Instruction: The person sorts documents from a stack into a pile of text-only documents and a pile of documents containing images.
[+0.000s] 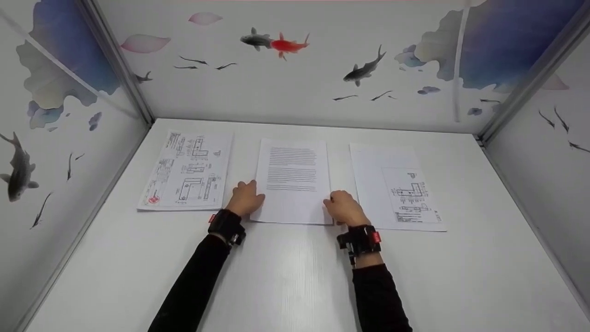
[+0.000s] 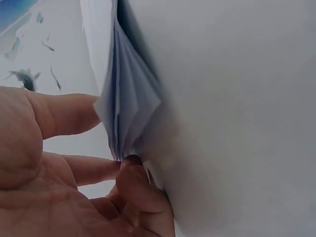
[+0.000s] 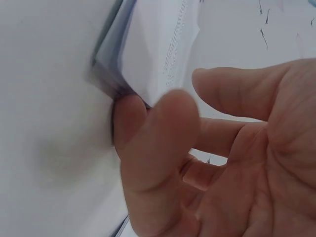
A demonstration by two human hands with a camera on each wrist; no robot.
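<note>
We see a paper stack lying in the middle of the desk, its top sheet printed with lines of text over the upper part and blank below. The left hand grasps it by the near left corner: in the left wrist view the thumb lies on one side of the sheets and fingers on the other, and the sheets fan apart into several layers there. The right hand is at the near right corner, its fingers bent and touching the edges of the sheets; we cannot tell whether its thumb presses on them. To the left of the stack, apart from it, we find a set of drawing sheets with outlined parts on the top page and a red mark near its lower left corner. To the right, also apart, lies another drawing, its figures gathered toward the lower right of the page. On each wrist we see a black device, one on the left wrist and one on the right wrist, with black sleeves further down both arms. Around the desk stand white panels, joined at the corners by grey metal posts and painted with dark fish, one red fish, pink petals and blue-grey leaf shapes.
</note>
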